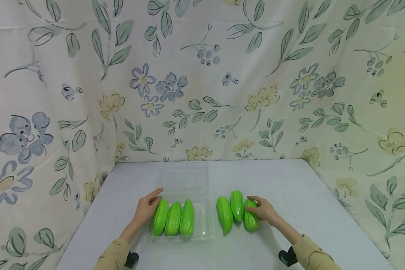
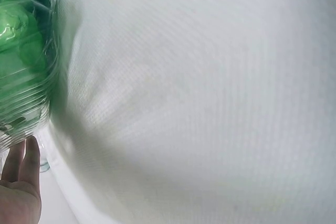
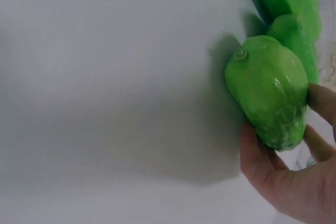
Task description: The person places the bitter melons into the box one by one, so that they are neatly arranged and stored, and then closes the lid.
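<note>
Several glossy green plastic-looking fruits, shaped like small papayas, are in view. Three, including the middle fruit (image 1: 173,219), lie side by side in a clear plastic clamshell box (image 1: 202,221). My left hand (image 1: 146,210) is at the box's upper left corner, close to the leftmost fruit (image 1: 160,217). In the left wrist view, its straight fingers (image 2: 30,163) touch the ribbed clear wall. To the right of the box, my right hand (image 1: 264,210) grips the rightmost loose fruit (image 1: 251,221) between thumb and fingers. Beside that fruit lie two more, a middle one (image 1: 237,205) and a left one (image 1: 225,214).
The box's transparent lid (image 1: 183,176) lies folded back behind it on the white table (image 1: 273,180). A floral cloth (image 1: 202,75) hangs behind the table and along both sides. Dark wrist-worn devices (image 1: 288,257) show near the beige sleeves (image 1: 314,255).
</note>
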